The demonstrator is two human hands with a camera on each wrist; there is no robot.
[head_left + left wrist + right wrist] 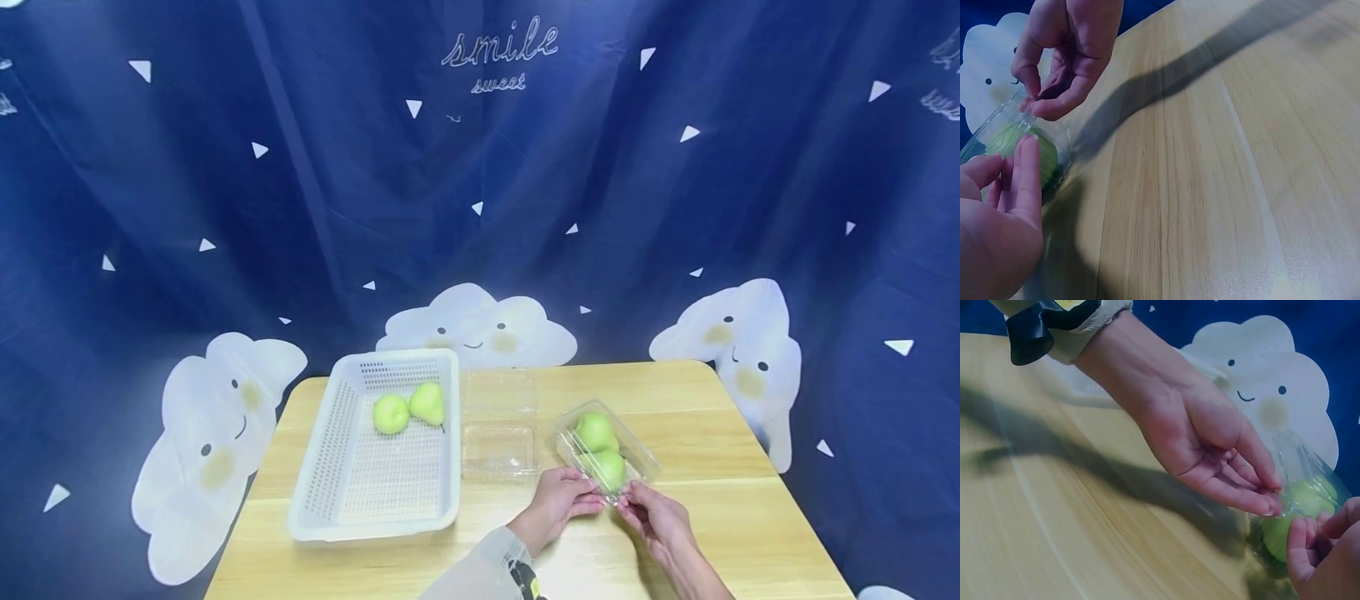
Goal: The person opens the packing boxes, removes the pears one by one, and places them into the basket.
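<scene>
A clear plastic clamshell box [637, 450] stands at the right of the table, angled, with two round green fruits [597, 432] inside. At its near edge my left hand [558, 502] pinches the plastic between thumb and fingers. Close beside it, my right hand [662, 521] grips the same edge near the corner. In the left wrist view, the right hand [1075, 53] pinches the box rim from above, with the left hand [1000, 219] below. The right wrist view shows the left hand [1204, 437] with its fingertips at the plastic, the fruit just behind.
A white perforated basket [307, 475] at the left holds a green pear [427, 403] and a round green fruit [391, 414]. Between basket and hands lies another clear box [498, 425], unfolded. A blue curtain [480, 208] with clouds hangs behind the wooden table [750, 517].
</scene>
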